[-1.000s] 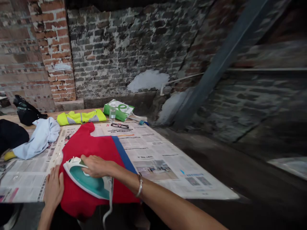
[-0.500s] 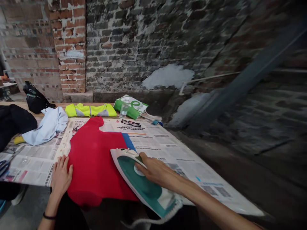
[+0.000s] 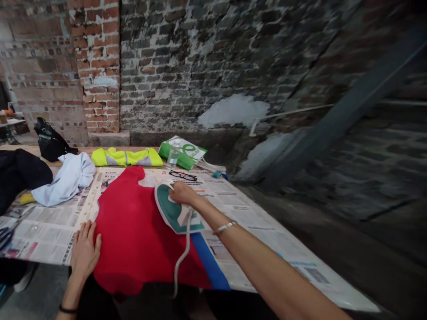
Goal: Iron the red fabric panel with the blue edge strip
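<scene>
A red fabric piece [image 3: 130, 226] with a blue edge strip [image 3: 209, 258] lies over the newspaper-covered table, its near end hanging at the table's front edge. My right hand [image 3: 183, 194] is wrapped round the handle of a green and white clothes iron [image 3: 168, 206]. The iron rests on the upper right part of the red fabric and covers some of the blue strip. A pale cord [image 3: 182, 258] runs from its heel down toward me. My left hand [image 3: 85, 249] lies flat with fingers spread, on the newspaper at the left border of the red fabric.
Along the back are a black bag [image 3: 51, 140], a yellow reflective garment [image 3: 126, 157], a clear bottle [image 3: 173, 153], a green and white bag [image 3: 187, 151] and glasses [image 3: 183, 176]. At left lie a light blue cloth [image 3: 66, 180], dark cloth [image 3: 23, 175] and scissors [image 3: 6, 235].
My right hand has pushed the iron away from me along the fabric's right side, uncovering the near part of the blue strip. My left hand has stayed in about the same place.
</scene>
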Demonstrator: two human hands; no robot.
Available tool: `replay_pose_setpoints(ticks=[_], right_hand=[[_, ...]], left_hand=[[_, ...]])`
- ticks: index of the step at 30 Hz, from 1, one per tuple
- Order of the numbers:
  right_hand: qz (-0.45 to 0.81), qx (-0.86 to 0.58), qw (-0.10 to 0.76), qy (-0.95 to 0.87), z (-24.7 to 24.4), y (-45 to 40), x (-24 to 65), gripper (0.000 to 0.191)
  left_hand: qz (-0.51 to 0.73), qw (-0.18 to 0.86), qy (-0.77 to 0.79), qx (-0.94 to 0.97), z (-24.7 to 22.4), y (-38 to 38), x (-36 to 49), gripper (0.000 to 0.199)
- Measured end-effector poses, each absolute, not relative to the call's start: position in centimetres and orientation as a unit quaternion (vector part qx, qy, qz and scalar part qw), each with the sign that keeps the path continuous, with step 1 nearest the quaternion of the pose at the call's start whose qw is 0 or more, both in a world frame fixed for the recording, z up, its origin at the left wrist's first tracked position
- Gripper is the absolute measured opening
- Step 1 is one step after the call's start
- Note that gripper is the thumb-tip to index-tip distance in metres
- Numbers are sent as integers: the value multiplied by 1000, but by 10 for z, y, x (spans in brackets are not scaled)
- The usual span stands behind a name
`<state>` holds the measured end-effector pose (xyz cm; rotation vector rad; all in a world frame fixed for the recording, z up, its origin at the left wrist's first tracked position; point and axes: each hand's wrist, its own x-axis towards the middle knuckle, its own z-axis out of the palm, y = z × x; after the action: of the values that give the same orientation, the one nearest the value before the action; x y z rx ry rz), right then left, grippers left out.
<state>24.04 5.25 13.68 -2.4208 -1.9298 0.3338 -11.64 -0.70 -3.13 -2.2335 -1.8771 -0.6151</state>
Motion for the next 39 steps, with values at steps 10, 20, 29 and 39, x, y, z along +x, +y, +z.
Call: replay_pose_setpoints(ticks=[10, 20, 29, 39], right_hand=[[181, -747, 21, -639, 107, -101, 250, 21], [189, -621, -9, -760, 129, -52, 168, 24], [182, -529, -26, -828, 142, 9, 126, 32], [292, -483, -62, -823, 148, -72, 231, 9]], left_hand=[[-192, 54, -643, -739, -27, -12, -107, 51], [-191, 83, -642, -738, -31, -9, -113, 48], [-194, 53, -641, -741, -25, -6, -118, 49], [-194, 72, -640, -740, -23, -9, -112, 49]])
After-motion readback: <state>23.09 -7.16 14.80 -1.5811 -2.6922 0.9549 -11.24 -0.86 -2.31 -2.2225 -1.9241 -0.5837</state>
